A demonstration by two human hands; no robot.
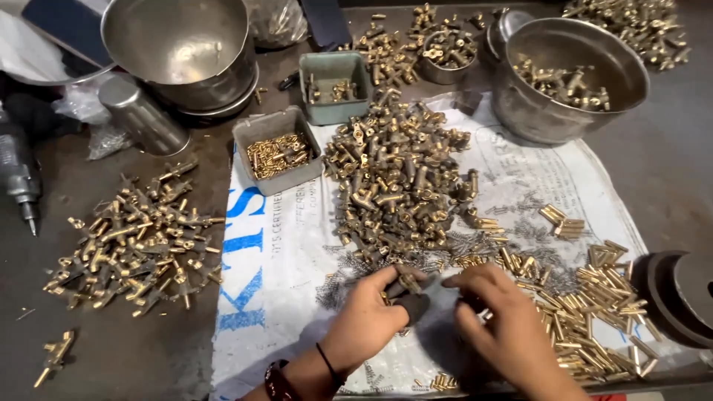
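Pinching small brass fitting (pixel 405 286), left hand (pixel 368 319) fingers closed on it; right hand (pixel 497 319) beside, fingers curled, grip unclear. Brass pile (pixel 394 178) just above, on white sheet (pixel 297 245).

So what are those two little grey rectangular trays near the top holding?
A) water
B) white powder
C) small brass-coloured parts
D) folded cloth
C: both grey rectangular trays, the nearer tray and the farther tray, hold small brass-coloured parts, much like the big pile of brass fittings heaped on the printed sheet beside them.
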